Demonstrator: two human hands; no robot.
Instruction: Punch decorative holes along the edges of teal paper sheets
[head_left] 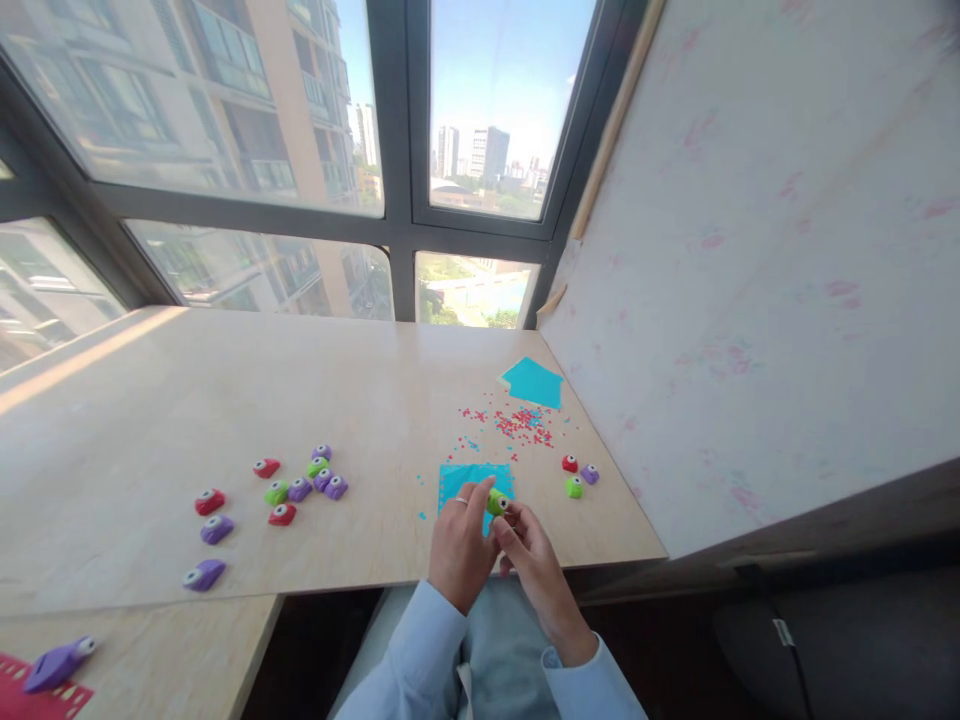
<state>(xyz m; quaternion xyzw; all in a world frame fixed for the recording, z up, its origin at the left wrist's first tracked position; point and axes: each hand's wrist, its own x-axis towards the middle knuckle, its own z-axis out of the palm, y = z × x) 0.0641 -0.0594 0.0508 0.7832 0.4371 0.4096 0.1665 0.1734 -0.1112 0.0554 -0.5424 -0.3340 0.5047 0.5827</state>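
Note:
A green craft punch (494,502) with a pale round button is held between my two hands just above the table's front edge. My left hand (461,548) has its fingers closed on the punch from the left, and a ring shows on one finger. My right hand (538,572) grips it from the right with thumb and fingers. Under and behind the hands lies a square sheet of blue paper (452,482) with small holes punched along its edges. My hands cover its lower part, so I cannot tell whether the punch touches it.
Red and blue paper bits (523,426) are scattered behind the sheet, below folded blue paper (534,382). A red punch (570,463) and two others sit to the right. Several punches (298,489) stand left. A purple punch (60,664) rests on red paper (22,690).

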